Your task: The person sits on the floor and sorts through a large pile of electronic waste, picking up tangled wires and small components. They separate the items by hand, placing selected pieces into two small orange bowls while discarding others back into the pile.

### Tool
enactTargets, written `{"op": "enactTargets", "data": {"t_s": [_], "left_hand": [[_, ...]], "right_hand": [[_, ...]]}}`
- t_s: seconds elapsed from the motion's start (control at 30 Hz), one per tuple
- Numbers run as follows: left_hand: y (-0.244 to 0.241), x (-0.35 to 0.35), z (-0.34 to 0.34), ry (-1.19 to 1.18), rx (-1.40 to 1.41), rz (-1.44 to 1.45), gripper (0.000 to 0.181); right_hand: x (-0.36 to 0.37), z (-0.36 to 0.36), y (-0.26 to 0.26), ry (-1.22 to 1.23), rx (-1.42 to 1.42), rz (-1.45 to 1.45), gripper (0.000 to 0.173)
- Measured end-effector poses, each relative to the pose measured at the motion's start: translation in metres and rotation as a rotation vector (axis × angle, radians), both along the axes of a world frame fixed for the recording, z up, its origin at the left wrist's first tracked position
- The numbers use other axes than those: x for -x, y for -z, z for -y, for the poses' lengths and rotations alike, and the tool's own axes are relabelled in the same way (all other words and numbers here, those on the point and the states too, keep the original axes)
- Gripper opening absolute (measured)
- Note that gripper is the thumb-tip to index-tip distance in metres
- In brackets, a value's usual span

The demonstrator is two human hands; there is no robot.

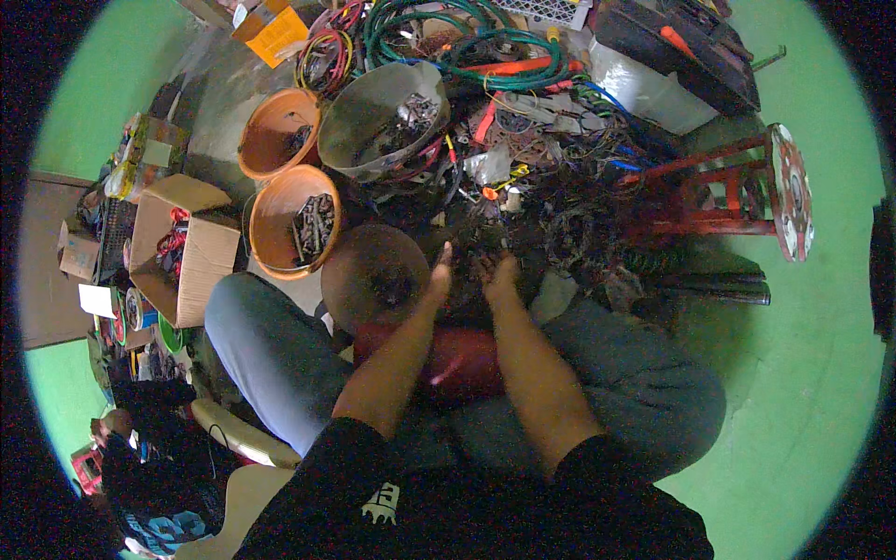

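Both hands reach forward over a dark heap of tangled wire and small scrap (560, 210). My left hand (441, 274) is on edge, fingers extended, just right of a round brownish pan (357, 269). Facing it, a short gap away, is my right hand (500, 277), its fingers apart and somewhat blurred. Dark scrap lies between the two palms; whether any of it rests on the fingers is too dim to tell. A dark red object (465, 360) sits below my forearms, between my legs.
On the left stand an orange bucket of metal pieces (259, 238), another orange bucket (269, 140) and a large grey tub (357, 133). Coiled green hose (462, 63) lies beyond. A red stool (787, 192) is tipped over at right. Left of the buckets is a cardboard box (203, 245); another person (154, 448) sits lower left.
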State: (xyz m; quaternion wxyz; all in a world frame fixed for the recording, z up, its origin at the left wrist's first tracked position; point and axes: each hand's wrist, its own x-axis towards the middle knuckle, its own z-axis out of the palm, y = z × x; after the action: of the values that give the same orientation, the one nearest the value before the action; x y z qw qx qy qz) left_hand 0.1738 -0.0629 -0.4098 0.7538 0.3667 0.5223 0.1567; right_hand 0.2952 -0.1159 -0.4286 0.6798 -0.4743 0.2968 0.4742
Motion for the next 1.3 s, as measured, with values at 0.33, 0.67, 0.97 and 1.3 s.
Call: {"op": "enactTargets", "data": {"t_s": [0.33,0.67,0.97,1.3], "left_hand": [[0.050,-0.010,-0.013,-0.025,-0.202,0.029,0.069],[0.014,-0.022,-0.008,0.076,-0.426,-0.075,0.052],[-0.006,-0.032,-0.005,0.108,-0.511,-0.137,0.042],[0.013,-0.035,-0.002,0.103,-0.503,-0.058,0.045]], "right_hand": [[-0.007,-0.021,0.000,-0.377,0.594,1.149,0.061],[-0.025,-0.031,0.004,-0.461,0.817,1.443,0.066],[-0.037,-0.039,-0.019,-0.684,0.982,1.266,0.073],[-0.076,-0.068,-0.018,-0.771,1.120,1.051,0.076]]}}
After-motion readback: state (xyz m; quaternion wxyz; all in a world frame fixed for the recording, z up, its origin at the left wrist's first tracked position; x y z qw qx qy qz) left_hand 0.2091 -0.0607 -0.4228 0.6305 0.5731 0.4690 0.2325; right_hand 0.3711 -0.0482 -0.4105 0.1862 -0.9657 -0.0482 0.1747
